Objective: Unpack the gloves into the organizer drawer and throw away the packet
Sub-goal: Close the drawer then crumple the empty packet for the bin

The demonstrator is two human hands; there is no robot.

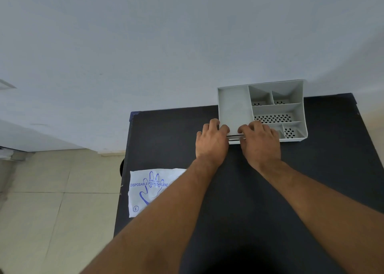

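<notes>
A grey plastic organizer (232,105) with several compartments stands at the far edge of the black table (249,190). Both hands rest on its near edge at the drawer front. My left hand (212,143) curls its fingers over the near left corner. My right hand (259,143) grips the near rim just to the right of it. The white glove packet (145,190), printed in blue with "DISPOSABLE POLYETHYLENE" and a hand outline, lies flat at the table's left edge, partly under my left forearm.
A pale wall rises right behind the table. Beige floor tiles (52,201) lie to the left. A dark round object (122,167) peeks out beside the table's left edge.
</notes>
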